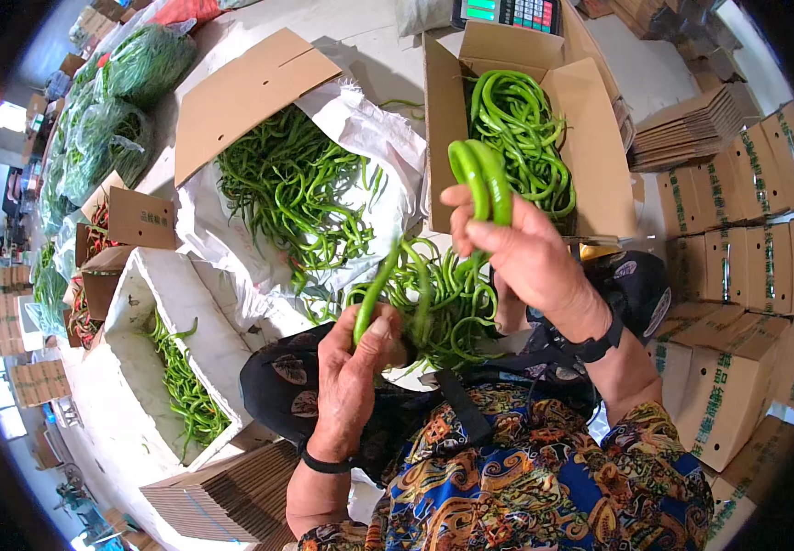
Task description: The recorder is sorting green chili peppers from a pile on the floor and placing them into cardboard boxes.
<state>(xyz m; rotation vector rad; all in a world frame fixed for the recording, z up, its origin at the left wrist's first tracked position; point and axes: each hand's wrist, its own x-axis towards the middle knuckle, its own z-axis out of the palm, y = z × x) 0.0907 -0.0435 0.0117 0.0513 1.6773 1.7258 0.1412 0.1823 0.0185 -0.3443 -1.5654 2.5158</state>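
Observation:
My left hand (pixel 355 351) is closed around a long green chili pepper (pixel 377 286) that points up and away from me. Raised near the open cardboard box, my right hand (pixel 500 234) grips a few curved green peppers (pixel 483 179). That cardboard box (pixel 593 124) holds a heap of long curled green peppers (pixel 514 110). Between my hands and over my lap lies a loose pile of green peppers (pixel 452 296). Beyond it, a white woven sack (pixel 397 165) lies spread wide with many thin green peppers (pixel 293 186) inside.
A white foam box (pixel 176 296) with small green peppers stands at the left, near small cartons of red peppers (pixel 97 227). Bagged green peppers (pixel 145 65) lie farther back. Folded cardboard (pixel 231 496) lies at lower left; stacked cartons (pixel 734 386) line the right. A digital scale (pixel 507 14) is at the top.

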